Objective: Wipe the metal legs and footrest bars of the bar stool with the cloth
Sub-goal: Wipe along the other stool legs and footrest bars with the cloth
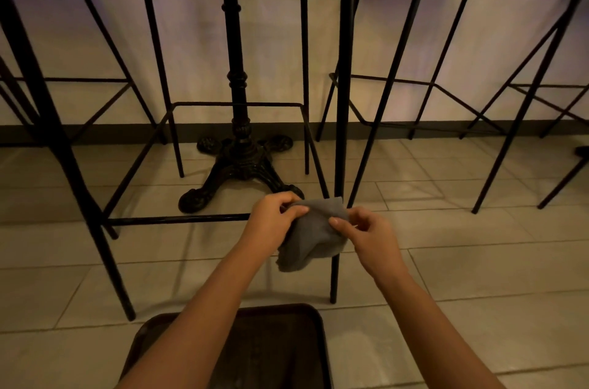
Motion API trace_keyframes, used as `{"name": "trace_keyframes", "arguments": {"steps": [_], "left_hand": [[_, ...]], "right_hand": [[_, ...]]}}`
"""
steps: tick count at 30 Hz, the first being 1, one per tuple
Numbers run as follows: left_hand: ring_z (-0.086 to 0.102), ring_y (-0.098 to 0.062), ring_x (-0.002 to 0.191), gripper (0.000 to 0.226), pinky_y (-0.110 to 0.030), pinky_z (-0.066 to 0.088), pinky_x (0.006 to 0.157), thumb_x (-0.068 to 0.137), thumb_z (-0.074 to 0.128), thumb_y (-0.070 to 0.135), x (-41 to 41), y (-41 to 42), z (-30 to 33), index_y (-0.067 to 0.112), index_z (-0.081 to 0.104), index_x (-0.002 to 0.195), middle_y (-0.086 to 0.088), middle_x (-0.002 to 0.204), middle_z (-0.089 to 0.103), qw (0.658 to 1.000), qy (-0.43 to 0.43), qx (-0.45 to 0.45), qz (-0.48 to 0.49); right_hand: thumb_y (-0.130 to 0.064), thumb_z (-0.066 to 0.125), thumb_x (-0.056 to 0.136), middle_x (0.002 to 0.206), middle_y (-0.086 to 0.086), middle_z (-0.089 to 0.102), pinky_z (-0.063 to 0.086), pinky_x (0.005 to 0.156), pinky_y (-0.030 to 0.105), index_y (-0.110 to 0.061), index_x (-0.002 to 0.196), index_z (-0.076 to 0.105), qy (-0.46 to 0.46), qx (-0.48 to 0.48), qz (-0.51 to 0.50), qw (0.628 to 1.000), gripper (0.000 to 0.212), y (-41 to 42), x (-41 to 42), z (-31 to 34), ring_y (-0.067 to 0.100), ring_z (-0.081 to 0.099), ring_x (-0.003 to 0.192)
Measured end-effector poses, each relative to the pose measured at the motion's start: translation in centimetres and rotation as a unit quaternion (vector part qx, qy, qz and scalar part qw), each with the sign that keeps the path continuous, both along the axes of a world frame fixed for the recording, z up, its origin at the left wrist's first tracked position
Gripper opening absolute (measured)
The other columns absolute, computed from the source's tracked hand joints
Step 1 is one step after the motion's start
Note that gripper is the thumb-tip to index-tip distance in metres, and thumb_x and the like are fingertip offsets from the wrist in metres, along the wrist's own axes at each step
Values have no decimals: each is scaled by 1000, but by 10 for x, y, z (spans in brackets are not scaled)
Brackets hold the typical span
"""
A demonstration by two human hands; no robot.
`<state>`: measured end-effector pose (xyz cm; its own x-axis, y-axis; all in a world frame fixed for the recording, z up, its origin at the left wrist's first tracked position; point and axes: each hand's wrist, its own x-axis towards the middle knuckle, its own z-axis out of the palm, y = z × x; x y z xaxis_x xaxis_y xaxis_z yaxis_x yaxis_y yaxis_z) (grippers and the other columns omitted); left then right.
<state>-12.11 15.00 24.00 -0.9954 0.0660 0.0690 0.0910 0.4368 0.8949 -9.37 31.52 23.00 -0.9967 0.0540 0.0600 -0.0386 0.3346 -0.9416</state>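
Both hands, left (274, 216) and right (366, 232), pinch the grey cloth (314, 234) against the stool's front leg (342, 101)

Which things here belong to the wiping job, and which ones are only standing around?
Belong to the job:
- grey cloth, held by left hand and right hand
- near stool leg
- front footrest bar

Only standing around:
- ornate table base
- neighbouring stool on the right
- dark tray on the floor
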Motion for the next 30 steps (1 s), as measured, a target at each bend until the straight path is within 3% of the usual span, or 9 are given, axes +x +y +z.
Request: {"name": "trace_keyframes", "arguments": {"steps": [5, 8, 12, 15, 21, 23, 25, 27, 30], "left_hand": [[58, -21, 96, 15, -42, 50, 89, 89, 55, 21, -30, 4, -1, 14, 64, 99, -6, 100, 64, 1000, 1, -11, 25], [57, -20, 99, 16, -33, 47, 87, 89, 55, 21, -51, 11, -2, 15, 63, 101, -6, 103, 63, 998, 21, -14, 56], [52, -13, 87, 13, -15, 38, 61, 92, 49, 15, -65, 28, -6, 27, 55, 92, 1, 94, 54, 997, 54, -16, 61], [49, -4, 78, 18, -11, 35, 60, 92, 46, 10, -67, 37, -15, 26, 52, 86, 7, 88, 49, 991, 107, -48, 70], [57, 0, 76, 22, -10, 47, 67, 92, 44, 1, -66, 50, -18, 19, 50, 80, 7, 80, 53, 981, 73, 166, 71], [54, -2, 84, 15, -10, 44, 71, 93, 43, 4, -65, 50, -21, 11, 55, 90, 11, 86, 51, 995, 62, 73, 28], [44, -3, 102, 18, -10, 37, 88, 93, 45, 11, -64, 46, -30, 13, 60, 104, 11, 106, 45, 995, 85, -49, -25], [33, -9, 118, 26, -22, 30, 105, 93, 47, 20, -62, 42, -38, 16, 59, 116, 6, 125, 39, 985, 105, -126, -61], [26, -16, 126, 30, -36, 27, 109, 94, 46, 29, -62, 38, -41, 21, 58, 120, 6, 135, 35, 970, 118, -201, -72]], "right_hand": [[-27, 64, 84, 79, -7, 61, 41, 51, 8, -18, 88, 62, 13, 38, -69, 997, 10, -6, -16, -4, 1, 55, 69], [-28, 64, 85, 81, -7, 60, 37, 54, 11, -21, 97, 58, 17, 25, -114, 993, 15, -2, -26, -5, 0, 54, 73], [-30, 62, 86, 89, -1, 62, 37, 55, 12, -22, 105, 57, 20, 16, -147, 989, 22, 9, -33, -9, 2, 56, 76], [-31, 61, 86, 86, -3, 62, 38, 57, 13, -21, 107, 57, 25, 27, -146, 989, 24, 12, -33, -15, 3, 57, 78], [-27, 61, 87, 79, -4, 63, 42, 49, 11, -22, 104, 57, 37, 21, -128, 991, 19, 8, -30, -25, -3, 56, 60], [-27, 61, 87, 81, -4, 64, 44, 49, 13, -22, 105, 58, 32, 20, -124, 992, 19, 9, -29, -29, -1, 58, 59], [-28, 59, 88, 83, -3, 64, 47, 54, 17, -23, 107, 57, 23, 21, -126, 991, 20, 11, -29, -32, 4, 62, 67], [-26, 58, 89, 84, -2, 64, 50, 58, 22, -24, 108, 57, 19, 20, -128, 991, 19, 14, -28, -36, 6, 63, 73], [-24, 58, 88, 82, -2, 65, 53, 64, 30, -27, 106, 55, 18, 18, -126, 992, 18, 17, -27, -41, 10, 63, 77]]}}
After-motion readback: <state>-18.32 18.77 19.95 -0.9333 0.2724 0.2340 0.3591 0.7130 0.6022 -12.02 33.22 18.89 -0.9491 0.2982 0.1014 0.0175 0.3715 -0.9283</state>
